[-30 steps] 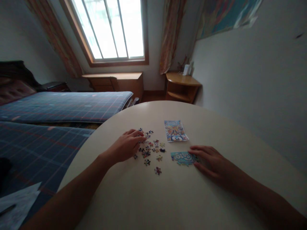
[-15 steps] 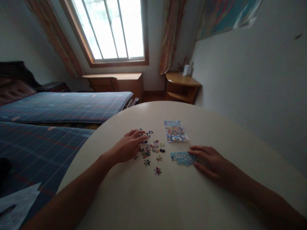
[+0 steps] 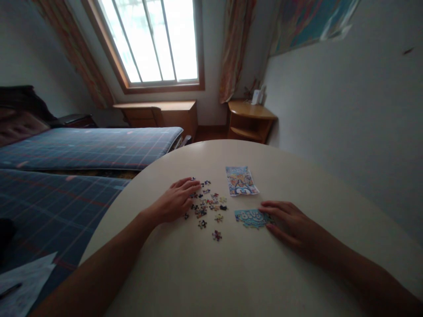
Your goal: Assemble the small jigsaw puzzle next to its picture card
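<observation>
My left hand [image 3: 177,199] rests palm down over the left side of a loose heap of jigsaw puzzle pieces [image 3: 201,211], its fingers stretched out and covering some of them. One single puzzle piece [image 3: 217,235] lies apart on the near side of the heap. To the right is a joined blue puzzle section [image 3: 250,218] with white lettering. My right hand [image 3: 287,220] lies at its right end, thumb and fingers apart, fingertips touching its edge and hiding that end. Behind the section lies a printed picture sheet [image 3: 242,181] showing a penguin.
Everything lies on a round pale table [image 3: 205,273]. Beds with checked blue mattresses [image 3: 99,145] stand to the left, with a paper [image 3: 29,281] and a pen [image 3: 10,290] at lower left. A wall [image 3: 346,114] rises on the right; a corner shelf [image 3: 253,110] stands behind.
My left hand has shifted slightly over the heap, and a piece near its fingertips shows more clearly. My right hand and the joined section have stayed in place.
</observation>
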Tool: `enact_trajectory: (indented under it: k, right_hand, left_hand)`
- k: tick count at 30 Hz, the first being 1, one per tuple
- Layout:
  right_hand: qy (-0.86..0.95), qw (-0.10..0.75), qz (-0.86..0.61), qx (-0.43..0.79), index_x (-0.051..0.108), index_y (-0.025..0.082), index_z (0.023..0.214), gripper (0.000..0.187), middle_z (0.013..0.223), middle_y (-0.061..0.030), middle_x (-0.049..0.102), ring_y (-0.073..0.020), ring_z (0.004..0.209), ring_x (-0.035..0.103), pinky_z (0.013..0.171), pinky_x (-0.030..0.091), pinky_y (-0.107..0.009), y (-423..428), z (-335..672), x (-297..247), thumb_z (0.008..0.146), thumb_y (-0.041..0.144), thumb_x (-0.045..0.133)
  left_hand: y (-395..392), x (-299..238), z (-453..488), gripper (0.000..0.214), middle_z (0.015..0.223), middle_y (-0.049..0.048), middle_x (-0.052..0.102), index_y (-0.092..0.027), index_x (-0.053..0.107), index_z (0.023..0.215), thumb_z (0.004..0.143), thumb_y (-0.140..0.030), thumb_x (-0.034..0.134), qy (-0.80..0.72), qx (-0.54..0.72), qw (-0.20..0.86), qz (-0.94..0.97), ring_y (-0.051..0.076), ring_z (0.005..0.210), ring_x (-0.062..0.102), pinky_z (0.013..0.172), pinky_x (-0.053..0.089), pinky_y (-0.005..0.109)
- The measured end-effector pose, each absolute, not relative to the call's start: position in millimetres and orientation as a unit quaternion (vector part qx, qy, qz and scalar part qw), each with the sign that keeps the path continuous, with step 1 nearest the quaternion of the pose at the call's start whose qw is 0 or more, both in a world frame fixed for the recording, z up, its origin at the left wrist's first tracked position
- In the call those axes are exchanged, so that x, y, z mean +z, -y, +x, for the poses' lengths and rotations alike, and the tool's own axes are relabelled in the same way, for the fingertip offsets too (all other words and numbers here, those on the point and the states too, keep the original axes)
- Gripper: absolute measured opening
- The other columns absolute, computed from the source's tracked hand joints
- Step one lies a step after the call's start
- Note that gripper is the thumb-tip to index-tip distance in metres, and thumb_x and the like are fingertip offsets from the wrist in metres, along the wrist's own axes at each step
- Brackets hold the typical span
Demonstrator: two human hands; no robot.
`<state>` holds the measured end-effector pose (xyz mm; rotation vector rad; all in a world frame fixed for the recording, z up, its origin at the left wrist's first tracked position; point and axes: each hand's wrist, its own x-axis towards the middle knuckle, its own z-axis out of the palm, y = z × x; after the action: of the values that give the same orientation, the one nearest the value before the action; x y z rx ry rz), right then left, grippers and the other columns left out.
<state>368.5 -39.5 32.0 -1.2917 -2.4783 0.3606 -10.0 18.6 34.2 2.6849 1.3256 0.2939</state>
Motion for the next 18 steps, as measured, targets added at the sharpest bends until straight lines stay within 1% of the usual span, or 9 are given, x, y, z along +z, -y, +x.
enact_trajectory:
  k: [3, 5, 7, 9, 11, 14, 18]
  right_hand:
    - [0.868, 0.163, -0.452, 0.126, 0.061, 0.020, 0.126, 0.038, 0.130, -0.0154, 0.061, -0.0303, 0.121, 0.056, 0.101, 0.048, -0.053, 39, 368, 32, 0.094, 0.038, 0.049]
    - [0.868, 0.166, -0.451, 0.126, 0.061, 0.021, 0.126, 0.038, 0.130, -0.0151, 0.061, -0.0303, 0.121, 0.056, 0.101, 0.048, -0.052, 39, 368, 31, 0.094, 0.037, 0.049]
    - [0.868, 0.168, -0.450, 0.124, 0.061, 0.021, 0.127, 0.038, 0.130, -0.0147, 0.061, -0.0300, 0.122, 0.056, 0.101, 0.048, -0.052, 39, 368, 31, 0.094, 0.037, 0.049]
    - [0.869, 0.166, -0.449, 0.123, 0.060, 0.021, 0.127, 0.039, 0.131, -0.0149, 0.060, -0.0299, 0.122, 0.055, 0.102, 0.048, -0.052, 39, 369, 30, 0.095, 0.037, 0.049]
    - [0.870, 0.162, -0.449, 0.124, 0.060, 0.021, 0.128, 0.039, 0.131, -0.0153, 0.060, -0.0300, 0.122, 0.055, 0.102, 0.048, -0.053, 39, 369, 31, 0.095, 0.038, 0.048]
    - [0.868, 0.163, -0.452, 0.128, 0.060, 0.020, 0.128, 0.039, 0.131, -0.0154, 0.060, -0.0305, 0.122, 0.055, 0.101, 0.048, -0.054, 39, 369, 31, 0.094, 0.038, 0.049]
    - [0.864, 0.163, -0.458, 0.133, 0.060, 0.022, 0.128, 0.039, 0.132, -0.0148, 0.060, -0.0309, 0.123, 0.055, 0.102, 0.047, -0.055, 39, 368, 33, 0.094, 0.039, 0.049]
  left_hand:
    - [-20, 30, -9, 0.054, 0.153, 0.0038, 0.042, -0.023, 0.047, 0.143, 0.089, -0.017, 0.041, -0.437, 0.099, 0.059, 0.892, 0.027, 0.146, 0.026, 0.119, 0.026, 0.048]
    - [-21, 29, -8, 0.054, 0.154, 0.0041, 0.041, -0.024, 0.048, 0.142, 0.089, -0.018, 0.041, -0.441, 0.108, 0.046, 0.890, 0.027, 0.146, 0.026, 0.119, 0.026, 0.048]
    - [-21, 31, -8, 0.052, 0.150, 0.0057, 0.045, -0.023, 0.050, 0.140, 0.089, -0.019, 0.041, -0.458, 0.121, 0.028, 0.880, 0.027, 0.141, 0.034, 0.118, 0.028, 0.048]
    - [-23, 34, -10, 0.049, 0.141, 0.0084, 0.054, -0.018, 0.052, 0.136, 0.089, -0.018, 0.040, -0.495, 0.141, 0.013, 0.857, 0.026, 0.133, 0.045, 0.115, 0.031, 0.048]
    - [-25, 36, -12, 0.048, 0.132, 0.0101, 0.062, -0.015, 0.052, 0.135, 0.088, -0.017, 0.041, -0.536, 0.166, 0.012, 0.828, 0.026, 0.125, 0.052, 0.113, 0.035, 0.047]
    - [-30, 32, -16, 0.057, 0.129, 0.0094, 0.064, -0.013, 0.042, 0.143, 0.086, -0.016, 0.042, -0.551, 0.197, 0.038, 0.810, 0.025, 0.125, 0.052, 0.111, 0.037, 0.046]
    - [-34, 21, -17, 0.071, 0.140, 0.0084, 0.057, -0.013, 0.023, 0.153, 0.084, -0.013, 0.040, -0.512, 0.197, 0.069, 0.833, 0.024, 0.135, 0.043, 0.116, 0.030, 0.046]
